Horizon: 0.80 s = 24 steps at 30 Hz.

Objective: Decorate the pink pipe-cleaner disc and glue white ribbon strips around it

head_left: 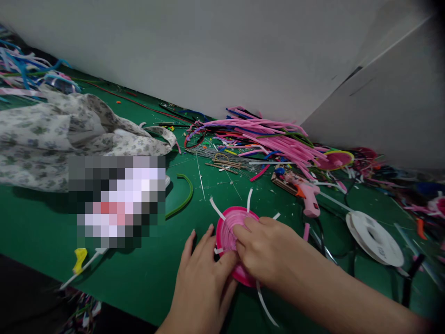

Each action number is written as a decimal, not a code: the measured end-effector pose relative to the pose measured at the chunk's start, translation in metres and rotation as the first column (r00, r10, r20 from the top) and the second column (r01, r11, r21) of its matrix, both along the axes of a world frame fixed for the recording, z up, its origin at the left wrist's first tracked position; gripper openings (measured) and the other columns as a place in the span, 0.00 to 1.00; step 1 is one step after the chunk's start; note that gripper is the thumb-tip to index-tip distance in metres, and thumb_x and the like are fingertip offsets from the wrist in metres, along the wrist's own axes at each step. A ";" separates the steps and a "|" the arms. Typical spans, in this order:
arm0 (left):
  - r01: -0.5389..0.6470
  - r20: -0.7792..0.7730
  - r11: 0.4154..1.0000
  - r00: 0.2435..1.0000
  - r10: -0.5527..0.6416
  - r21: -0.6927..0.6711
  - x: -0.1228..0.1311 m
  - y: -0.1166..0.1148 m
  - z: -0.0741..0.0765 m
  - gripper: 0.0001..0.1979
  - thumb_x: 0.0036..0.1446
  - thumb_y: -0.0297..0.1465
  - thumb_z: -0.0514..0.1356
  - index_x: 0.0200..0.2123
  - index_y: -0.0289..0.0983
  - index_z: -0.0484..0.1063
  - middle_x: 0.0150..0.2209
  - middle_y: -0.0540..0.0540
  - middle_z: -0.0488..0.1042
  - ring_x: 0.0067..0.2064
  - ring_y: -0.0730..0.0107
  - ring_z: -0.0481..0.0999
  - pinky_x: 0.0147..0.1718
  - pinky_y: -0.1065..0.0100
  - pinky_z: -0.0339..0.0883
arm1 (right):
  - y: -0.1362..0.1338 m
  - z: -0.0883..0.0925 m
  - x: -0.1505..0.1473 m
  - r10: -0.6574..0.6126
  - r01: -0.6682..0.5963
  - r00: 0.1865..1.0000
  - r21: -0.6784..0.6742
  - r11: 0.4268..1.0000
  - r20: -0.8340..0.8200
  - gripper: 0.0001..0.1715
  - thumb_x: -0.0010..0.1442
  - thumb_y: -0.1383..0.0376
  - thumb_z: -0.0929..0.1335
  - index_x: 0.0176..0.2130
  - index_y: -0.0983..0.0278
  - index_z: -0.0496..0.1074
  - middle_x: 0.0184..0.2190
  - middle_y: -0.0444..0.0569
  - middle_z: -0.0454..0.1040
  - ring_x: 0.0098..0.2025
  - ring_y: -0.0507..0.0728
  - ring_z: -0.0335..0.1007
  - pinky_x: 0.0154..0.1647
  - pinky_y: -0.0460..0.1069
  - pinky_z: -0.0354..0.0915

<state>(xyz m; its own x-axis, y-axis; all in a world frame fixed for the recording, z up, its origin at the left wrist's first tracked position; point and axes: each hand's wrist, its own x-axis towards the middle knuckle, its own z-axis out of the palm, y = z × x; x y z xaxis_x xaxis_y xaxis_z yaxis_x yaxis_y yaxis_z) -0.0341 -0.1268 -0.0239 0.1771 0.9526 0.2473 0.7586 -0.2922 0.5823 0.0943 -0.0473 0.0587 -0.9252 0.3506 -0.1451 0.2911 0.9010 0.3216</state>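
Note:
A round pink disc (227,229) with a darker pink rim and ringed pink strands on its face lies tilted between my hands, low in the middle of the view. Several narrow white strips (249,200) stick out around its edge. My left hand (203,269) grips the disc at its near left side, thumb on the face and the other fingers stretched along the rim. Curled over the middle and right of the disc, my right hand (266,248) has its fingers pressed together on it. Its fingertips are partly hidden.
Beyond the disc lies a heap of pink pipe cleaners (264,132). To the right are a pink glue gun (310,202) and a white spool (375,239). On the left sit a blurred-out device (121,199), a green pipe cleaner (189,195) and floral cloth (52,134).

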 end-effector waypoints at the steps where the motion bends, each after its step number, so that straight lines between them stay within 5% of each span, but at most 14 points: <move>1: 0.007 0.003 1.000 1.000 -0.007 -0.002 0.000 0.000 0.000 0.15 0.57 0.33 0.54 0.49 0.44 0.68 0.51 0.41 0.73 0.58 0.52 0.66 0.55 0.40 0.55 | 0.000 -0.001 0.001 0.010 -0.010 1.000 0.007 1.000 -0.010 0.06 0.48 0.72 0.70 0.22 0.63 0.72 0.24 0.47 0.73 0.26 0.58 0.68 0.21 0.51 0.55; 7: 0.041 0.031 0.998 0.999 -0.040 -0.043 -0.004 0.001 0.003 0.15 0.57 0.32 0.55 0.48 0.48 0.68 0.51 0.45 0.73 0.57 0.53 0.67 0.55 0.39 0.55 | 0.003 0.009 -0.005 -0.013 0.012 0.999 0.016 1.000 0.048 0.08 0.52 0.72 0.68 0.23 0.63 0.71 0.22 0.48 0.73 0.26 0.57 0.68 0.25 0.51 0.54; 12: 0.037 0.056 0.997 0.998 -0.034 -0.069 -0.005 0.001 0.005 0.11 0.56 0.30 0.55 0.43 0.48 0.70 0.47 0.48 0.74 0.54 0.55 0.69 0.55 0.40 0.54 | 0.012 0.043 -0.006 -0.170 0.178 0.973 -0.035 0.983 0.154 0.03 0.50 0.70 0.69 0.29 0.63 0.73 0.22 0.49 0.74 0.24 0.57 0.69 0.26 0.51 0.53; 14: 0.029 0.079 0.998 0.997 -0.024 -0.064 -0.006 0.000 0.006 0.11 0.56 0.29 0.56 0.42 0.48 0.70 0.45 0.48 0.75 0.52 0.56 0.70 0.54 0.40 0.55 | 0.019 0.056 0.004 -0.227 0.247 0.962 -0.129 0.960 0.149 0.08 0.45 0.73 0.71 0.29 0.62 0.73 0.22 0.46 0.74 0.24 0.56 0.69 0.24 0.50 0.52; 18: 0.032 0.092 0.999 0.995 -0.028 -0.041 -0.008 0.001 0.005 0.12 0.56 0.29 0.56 0.42 0.48 0.70 0.46 0.48 0.74 0.52 0.57 0.70 0.53 0.41 0.57 | 0.033 0.064 0.027 -0.387 0.314 0.920 -0.470 0.825 -0.065 0.09 0.48 0.73 0.69 0.32 0.60 0.73 0.24 0.41 0.74 0.26 0.52 0.69 0.24 0.45 0.56; 22: 0.035 0.057 0.999 0.998 -0.034 -0.008 -0.009 0.002 0.005 0.12 0.55 0.27 0.56 0.42 0.45 0.71 0.46 0.46 0.74 0.51 0.56 0.70 0.53 0.43 0.58 | 0.034 0.048 0.036 -0.546 0.223 0.816 -0.770 0.598 -0.188 0.07 0.57 0.67 0.67 0.35 0.60 0.76 0.29 0.41 0.77 0.30 0.50 0.71 0.30 0.44 0.63; 24: 0.040 0.050 0.999 0.998 -0.040 -0.002 -0.009 0.002 0.004 0.12 0.55 0.27 0.55 0.42 0.45 0.71 0.45 0.46 0.74 0.50 0.57 0.71 0.53 0.43 0.58 | 0.031 0.037 0.037 -0.614 0.176 0.752 -0.824 0.538 -0.241 0.08 0.59 0.64 0.67 0.35 0.61 0.77 0.30 0.43 0.77 0.32 0.51 0.71 0.33 0.45 0.64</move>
<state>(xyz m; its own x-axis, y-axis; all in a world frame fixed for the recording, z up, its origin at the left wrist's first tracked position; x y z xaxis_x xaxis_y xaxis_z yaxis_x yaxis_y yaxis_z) -0.0432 -0.1243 -0.0194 0.2023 0.9458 0.2539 0.7162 -0.3198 0.6203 0.1316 -0.0166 0.0954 -0.7263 0.6729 -0.1408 0.5815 0.4921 -0.6479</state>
